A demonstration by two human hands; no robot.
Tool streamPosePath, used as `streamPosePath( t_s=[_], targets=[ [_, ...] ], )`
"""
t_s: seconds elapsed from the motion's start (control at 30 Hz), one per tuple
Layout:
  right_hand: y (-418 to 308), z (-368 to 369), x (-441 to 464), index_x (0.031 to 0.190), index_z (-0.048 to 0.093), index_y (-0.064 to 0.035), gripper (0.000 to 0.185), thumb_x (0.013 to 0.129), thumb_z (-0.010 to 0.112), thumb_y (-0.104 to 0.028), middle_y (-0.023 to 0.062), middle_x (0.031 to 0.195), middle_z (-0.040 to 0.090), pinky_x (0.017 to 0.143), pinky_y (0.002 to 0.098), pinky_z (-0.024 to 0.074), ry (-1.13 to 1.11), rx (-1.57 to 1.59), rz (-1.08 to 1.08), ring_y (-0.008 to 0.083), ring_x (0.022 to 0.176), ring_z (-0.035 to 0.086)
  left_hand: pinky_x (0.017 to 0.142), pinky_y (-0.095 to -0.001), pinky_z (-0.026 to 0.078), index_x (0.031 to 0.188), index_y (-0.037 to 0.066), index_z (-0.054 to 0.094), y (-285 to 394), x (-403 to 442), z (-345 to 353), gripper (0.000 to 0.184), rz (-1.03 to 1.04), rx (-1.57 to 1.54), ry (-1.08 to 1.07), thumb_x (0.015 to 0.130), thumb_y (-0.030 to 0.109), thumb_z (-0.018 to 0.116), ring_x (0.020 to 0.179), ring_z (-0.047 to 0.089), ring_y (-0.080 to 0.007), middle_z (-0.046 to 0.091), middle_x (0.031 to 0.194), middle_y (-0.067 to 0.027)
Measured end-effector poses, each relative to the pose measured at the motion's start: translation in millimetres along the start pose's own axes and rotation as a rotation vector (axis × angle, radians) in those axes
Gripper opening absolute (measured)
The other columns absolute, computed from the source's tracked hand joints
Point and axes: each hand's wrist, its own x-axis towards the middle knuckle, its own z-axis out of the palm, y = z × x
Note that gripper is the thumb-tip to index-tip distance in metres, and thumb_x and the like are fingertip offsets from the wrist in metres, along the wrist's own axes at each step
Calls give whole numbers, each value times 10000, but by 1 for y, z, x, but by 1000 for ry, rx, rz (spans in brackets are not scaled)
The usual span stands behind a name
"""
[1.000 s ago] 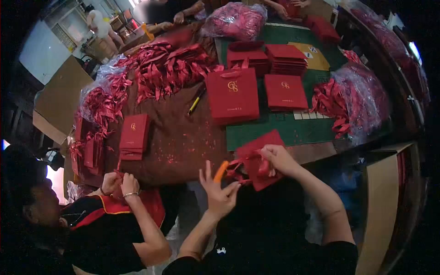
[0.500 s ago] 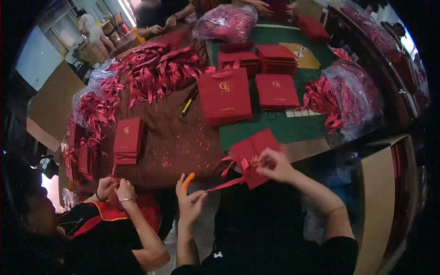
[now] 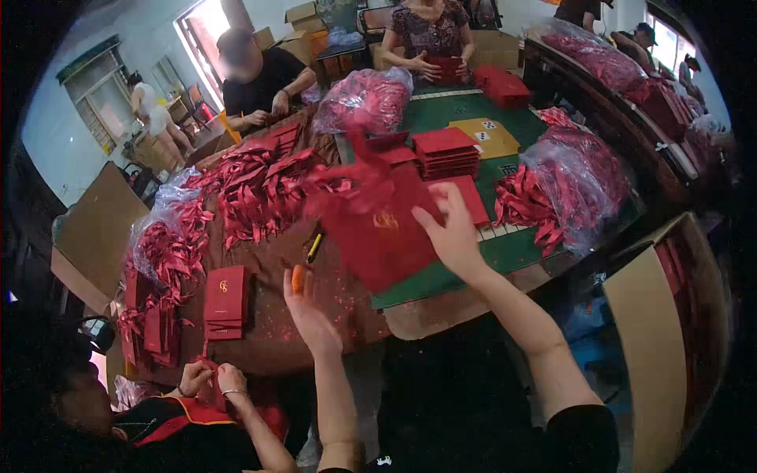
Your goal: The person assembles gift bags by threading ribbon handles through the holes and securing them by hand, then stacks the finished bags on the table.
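A red gift bag (image 3: 367, 256) with a gold logo, smeared by motion, is over the stacks at the table's middle, its ribbons (image 3: 347, 181) flying loose. My right hand (image 3: 457, 236) is at the bag's right edge, thumb and fingers apart; its thumb overlaps the bag in view, and I cannot make out a firm grip. Lower left of the bag, my left hand (image 3: 314, 319) is raised, holding nothing, its fingers stretched up. One of its fingers wears an orange finger cot (image 3: 298, 280). A yellow-and-black cutter (image 3: 315, 247) lies just beyond that hand.
Red bag stacks (image 3: 445, 154) stand on a green mat (image 3: 434, 288). Ribbon heaps (image 3: 260, 189) and plastic-wrapped bundles (image 3: 579, 185) surround them. Another stack (image 3: 226, 303) is at left. A co-worker's hands (image 3: 213, 378) work at lower left; other people sit and stand across the table. An open carton (image 3: 650, 339) stands right.
My right hand has carried the bag forward and left from near my body to over the stacks. My left hand has let go of the ribbon. The view has tilted up.
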Motion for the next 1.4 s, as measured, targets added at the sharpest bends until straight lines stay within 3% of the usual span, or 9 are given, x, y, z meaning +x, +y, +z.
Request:
streamPosePath(
  t_s=[0.17,0.3,0.47,0.6,0.67,0.8,1.03,1.23,1.4],
  targets=[
    [62,69,23,1220,395,21,371,931,566,-139,214,977,558,769,447,453,-45,-127,359,369,935,560,1139,-378,167,1464,66,272,-37,54,37,581,167,507,-169,962,213,524,1403,222,-277,257,1510,-160],
    [84,85,11,1211,453,10,424,886,628,-197,176,1125,474,888,460,418,55,-326,169,349,1056,471,1106,-422,244,1384,192,465,-78,69,40,484,288,1004,-271,920,268,577,1380,251,-404,194,1490,-309],
    [83,42,9,1290,455,-22,538,867,646,-295,157,1233,460,1003,468,350,-49,-386,24,331,1182,424,1073,-429,300,1325,187,536,-82,55,45,433,256,973,-268,904,269,595,1330,316,-430,255,1452,-326],
    [119,-13,-2,1421,334,-49,810,841,589,-552,174,1506,253,1133,506,140,-333,-885,-99,351,1384,240,1077,-443,282,1326,183,536,-90,53,40,434,411,1026,-242,904,258,598,1323,319,-433,259,1451,-324],
    [123,-37,-8,1430,333,-69,814,832,596,-554,176,1520,226,1131,524,151,-635,-1110,41,345,1398,224,1087,-456,256,1332,190,529,-91,54,39,439,339,1035,-236,905,268,597,1327,305,-434,257,1452,-323],
    [143,-70,-33,1319,492,-93,552,781,616,-88,168,1309,517,1031,499,332,-478,-1020,-276,341,1220,469,1105,-502,185,1382,167,462,-77,35,51,487,372,1175,-178,921,269,578,1354,242,-415,243,1458,-303],
    [40,-81,-113,1210,591,-108,452,760,554,-106,114,1258,564,971,457,419,-411,-742,-600,317,1128,544,978,-445,405,1149,-41,582,-40,-45,55,285,944,784,-254,887,72,572,1214,455,-365,473,1285,-241],
    [40,-76,-138,1206,577,-109,405,838,624,-271,118,1300,520,1004,462,393,-950,-610,-477,315,1238,463,963,-475,401,1082,61,639,-71,-62,66,224,678,1259,-802,869,113,592,1208,466,-370,554,1218,-182],
    [73,-110,-87,939,662,-57,228,775,718,-203,95,927,655,763,392,484,-339,-459,-256,282,890,610,1010,-543,338,1172,94,598,-88,-60,56,319,703,1372,-768,869,194,605,1236,425,-425,476,1304,-247]
  ],
)
